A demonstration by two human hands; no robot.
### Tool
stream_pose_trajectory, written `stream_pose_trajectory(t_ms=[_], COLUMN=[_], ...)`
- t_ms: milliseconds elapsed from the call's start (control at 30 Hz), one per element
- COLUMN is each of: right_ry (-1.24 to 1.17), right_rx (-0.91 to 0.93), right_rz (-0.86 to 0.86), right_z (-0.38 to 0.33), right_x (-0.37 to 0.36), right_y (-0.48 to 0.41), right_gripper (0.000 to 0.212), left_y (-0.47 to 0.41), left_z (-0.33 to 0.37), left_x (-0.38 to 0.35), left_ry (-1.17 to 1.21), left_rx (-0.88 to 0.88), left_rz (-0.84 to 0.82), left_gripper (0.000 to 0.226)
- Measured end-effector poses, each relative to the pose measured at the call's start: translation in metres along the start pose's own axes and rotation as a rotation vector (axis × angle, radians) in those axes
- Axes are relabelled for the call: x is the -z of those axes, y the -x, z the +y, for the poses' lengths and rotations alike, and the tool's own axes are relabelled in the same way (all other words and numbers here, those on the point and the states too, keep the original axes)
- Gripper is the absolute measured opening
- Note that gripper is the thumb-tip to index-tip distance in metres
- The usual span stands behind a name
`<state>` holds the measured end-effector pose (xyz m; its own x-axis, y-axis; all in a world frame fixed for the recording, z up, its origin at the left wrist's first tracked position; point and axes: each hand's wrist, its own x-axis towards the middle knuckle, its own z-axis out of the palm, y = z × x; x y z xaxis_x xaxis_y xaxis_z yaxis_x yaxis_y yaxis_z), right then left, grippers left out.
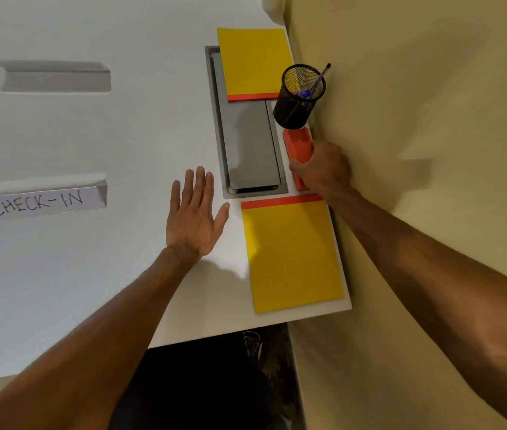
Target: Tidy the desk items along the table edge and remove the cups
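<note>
Along the right edge of the white table [122, 135] lie two yellow notepads with orange bindings, one far [253, 62] and one near [292, 256]. Between them stands a black mesh pen cup [300, 96] with a pen in it. Just in front of the cup lies an orange rectangular holder [298, 144]. My right hand [323, 170] is closed around the holder's near end at the table edge. My left hand [194, 212] rests flat on the table with fingers spread, left of the near notepad, holding nothing. No drinking cups are in view.
A grey recessed cable tray [247, 144] runs along the table beside the notepads. Two folded paper tent signs sit at the left, the near sign [38, 200] reading "CHECK-IN", the far sign [53, 76] blank. A yellowish wall [416, 103] borders the table's right edge.
</note>
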<state>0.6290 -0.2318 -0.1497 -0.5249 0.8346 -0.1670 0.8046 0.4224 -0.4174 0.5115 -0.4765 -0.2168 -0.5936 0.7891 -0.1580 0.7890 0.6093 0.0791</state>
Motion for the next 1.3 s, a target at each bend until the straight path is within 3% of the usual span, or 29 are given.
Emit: stream_pose_trajectory(t_ms=[533, 800, 1300], right_ry=[0.043, 0.033, 0.141], right_rx=[0.022, 0.225, 0.518], right_rz=[0.045, 0.149, -0.121], right_z=[0.001, -0.026, -0.13], right_x=[-0.002, 0.017, 0.06], right_y=[0.003, 0.05, 0.196], right_gripper=[0.069, 0.058, 0.073], left_y=[0.003, 0.016, 0.139], left_z=[0.002, -0.002, -0.053], left_x=[0.017, 0.067, 0.188], left_ry=[0.03, 0.021, 0.162], left_rx=[-0.005, -0.019, 0.03], left_rz=[-0.073, -0.03, 0.123], left_gripper=[0.08, 0.077, 0.071])
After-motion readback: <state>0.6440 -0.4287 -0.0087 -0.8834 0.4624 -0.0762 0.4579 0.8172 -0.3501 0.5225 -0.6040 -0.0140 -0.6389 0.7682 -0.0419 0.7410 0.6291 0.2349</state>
